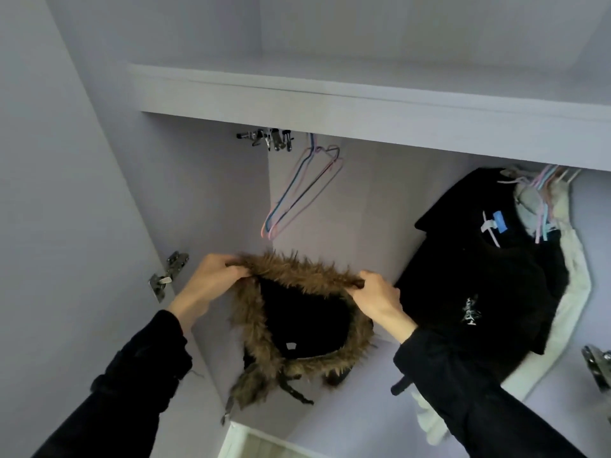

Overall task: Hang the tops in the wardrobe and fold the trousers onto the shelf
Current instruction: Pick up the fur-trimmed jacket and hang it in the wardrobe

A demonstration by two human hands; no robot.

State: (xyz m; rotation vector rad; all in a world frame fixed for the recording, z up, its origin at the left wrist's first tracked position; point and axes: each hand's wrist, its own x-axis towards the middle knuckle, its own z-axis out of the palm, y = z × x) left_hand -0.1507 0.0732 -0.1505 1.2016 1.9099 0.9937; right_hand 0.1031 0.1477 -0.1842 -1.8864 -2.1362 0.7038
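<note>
A black coat with a brown fur-trimmed hood [297, 312] is held up inside the open wardrobe. My left hand [213, 276] grips the fur trim at its upper left. My right hand [377, 297] grips the trim at its upper right, so the hood opening is spread between them. The rest of the coat hangs down below the hood and is mostly hidden. Above, a few empty thin wire hangers [301, 190] in pink, blue and grey hang under the shelf [330, 94].
A black top [476, 279] with a blue label hangs at the right, with a pale garment [568, 309] and more hangers behind it. The left wardrobe door [66, 193] stands open with metal hinges [167, 274]. Another hinge [598, 365] shows at the right edge.
</note>
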